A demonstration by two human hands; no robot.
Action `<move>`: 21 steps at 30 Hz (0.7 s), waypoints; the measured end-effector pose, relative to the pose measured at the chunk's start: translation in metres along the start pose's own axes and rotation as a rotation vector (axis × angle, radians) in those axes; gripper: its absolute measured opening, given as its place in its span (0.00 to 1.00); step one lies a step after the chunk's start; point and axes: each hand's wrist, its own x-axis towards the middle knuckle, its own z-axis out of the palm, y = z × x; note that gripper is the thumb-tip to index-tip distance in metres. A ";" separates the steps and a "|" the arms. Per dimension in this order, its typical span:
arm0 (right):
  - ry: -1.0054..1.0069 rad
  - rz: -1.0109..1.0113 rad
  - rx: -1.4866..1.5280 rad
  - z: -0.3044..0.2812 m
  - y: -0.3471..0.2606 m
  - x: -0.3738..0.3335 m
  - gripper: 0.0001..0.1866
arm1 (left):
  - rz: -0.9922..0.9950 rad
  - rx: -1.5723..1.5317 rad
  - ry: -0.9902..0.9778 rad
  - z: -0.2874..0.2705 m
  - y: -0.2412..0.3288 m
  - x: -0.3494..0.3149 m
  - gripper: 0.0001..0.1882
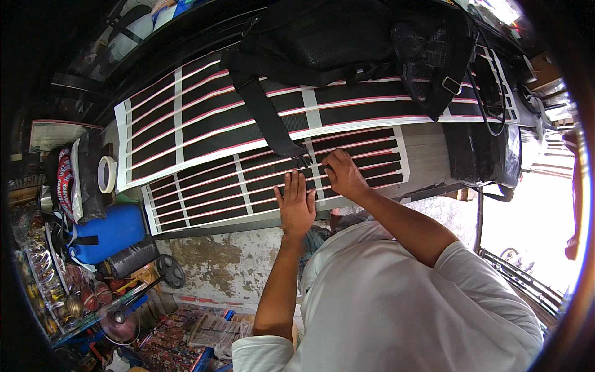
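My left hand (295, 201) lies flat on the nearer panel of black strips (214, 189), its fingers stretched out and pointing away from me. The strips are split by white and red lines and crossed by pale bands. My right hand (344, 175) is just right of it, fingers bent and pressed together beside a pale cross band (313, 162); what they pinch, if anything, is too small to make out. A wide black strap (263, 118) hangs down toward both hands, with a small dark piece (304, 160) at its end.
A larger striped panel (204, 118) lies farther back, partly under a black bag (316, 43) with a metal buckle (451, 85). On the left are a roll of pale tape (106, 174) and a blue container (111, 234). A black wrapped bundle (486, 155) sits at the right end.
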 end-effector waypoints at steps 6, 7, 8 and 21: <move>-0.042 -0.011 -0.002 -0.004 -0.003 -0.003 0.16 | 0.027 0.031 -0.013 0.005 0.017 0.006 0.30; -0.052 -0.014 -0.003 -0.004 -0.003 -0.004 0.16 | 0.025 0.037 -0.010 0.003 0.019 0.007 0.29; -0.067 -0.023 -0.016 -0.004 -0.002 -0.004 0.16 | 0.023 0.042 -0.006 0.002 0.019 0.008 0.28; -0.019 -0.055 0.012 -0.004 -0.001 -0.004 0.17 | -0.019 -0.144 0.207 -0.008 0.017 0.040 0.11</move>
